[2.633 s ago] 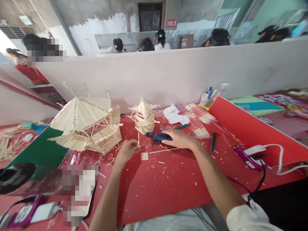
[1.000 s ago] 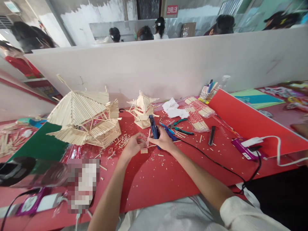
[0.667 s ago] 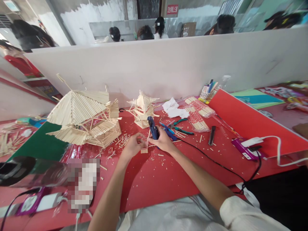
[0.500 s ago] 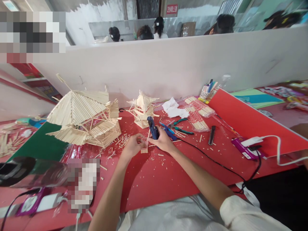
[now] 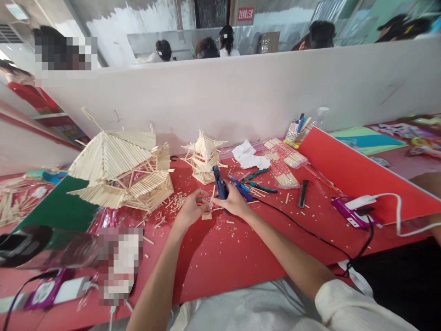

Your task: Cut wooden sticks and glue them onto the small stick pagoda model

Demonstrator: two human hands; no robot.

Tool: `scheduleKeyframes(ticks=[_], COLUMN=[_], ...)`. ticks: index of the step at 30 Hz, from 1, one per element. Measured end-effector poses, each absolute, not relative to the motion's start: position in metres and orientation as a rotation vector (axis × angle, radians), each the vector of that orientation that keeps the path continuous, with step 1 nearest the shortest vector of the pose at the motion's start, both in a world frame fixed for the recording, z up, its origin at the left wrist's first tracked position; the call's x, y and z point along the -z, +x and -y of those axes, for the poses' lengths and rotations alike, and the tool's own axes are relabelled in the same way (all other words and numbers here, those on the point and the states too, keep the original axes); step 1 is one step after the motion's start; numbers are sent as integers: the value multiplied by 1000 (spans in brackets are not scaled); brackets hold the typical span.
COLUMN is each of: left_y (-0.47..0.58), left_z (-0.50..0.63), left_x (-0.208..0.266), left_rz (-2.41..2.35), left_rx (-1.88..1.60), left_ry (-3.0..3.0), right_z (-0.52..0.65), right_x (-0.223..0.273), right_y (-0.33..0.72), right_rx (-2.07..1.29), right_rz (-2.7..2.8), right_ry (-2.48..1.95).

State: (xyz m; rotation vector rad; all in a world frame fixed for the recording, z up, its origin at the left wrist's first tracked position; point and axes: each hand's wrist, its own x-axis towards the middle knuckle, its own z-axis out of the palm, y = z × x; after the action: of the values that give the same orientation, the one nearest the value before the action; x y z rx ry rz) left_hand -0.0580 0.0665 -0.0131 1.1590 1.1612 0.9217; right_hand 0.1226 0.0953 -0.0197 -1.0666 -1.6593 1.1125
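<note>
Our right hand grips a blue glue gun, while our left hand pinches a thin stick just beyond the small slatted panel on the tabletop. Gluing seems underway; next calls for keeping that stick steady.

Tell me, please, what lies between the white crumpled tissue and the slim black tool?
In the head view, plastic-wrapped packs of wooden sticks lie between the white crumpled tissue and the slim black tool.

Bare forearms angled inward, left fingers pinched, right fingers curled close beside
</note>
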Motion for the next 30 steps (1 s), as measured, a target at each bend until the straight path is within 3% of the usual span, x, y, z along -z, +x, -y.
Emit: scheduleKeyframes(ticks=[24, 30], left_y=[-57, -63], left_z=[-68, -72], left_x=[20, 23], left_rz=[-1180, -1208], left_rx=[-947, -993], left_ry=[1211, 1164], right_z=[-95, -96], right_x=[25, -2], right_y=[123, 153], right_rx=[-1056, -1039], right_rz=[1700, 1920], right_ry=[-1049, -1003])
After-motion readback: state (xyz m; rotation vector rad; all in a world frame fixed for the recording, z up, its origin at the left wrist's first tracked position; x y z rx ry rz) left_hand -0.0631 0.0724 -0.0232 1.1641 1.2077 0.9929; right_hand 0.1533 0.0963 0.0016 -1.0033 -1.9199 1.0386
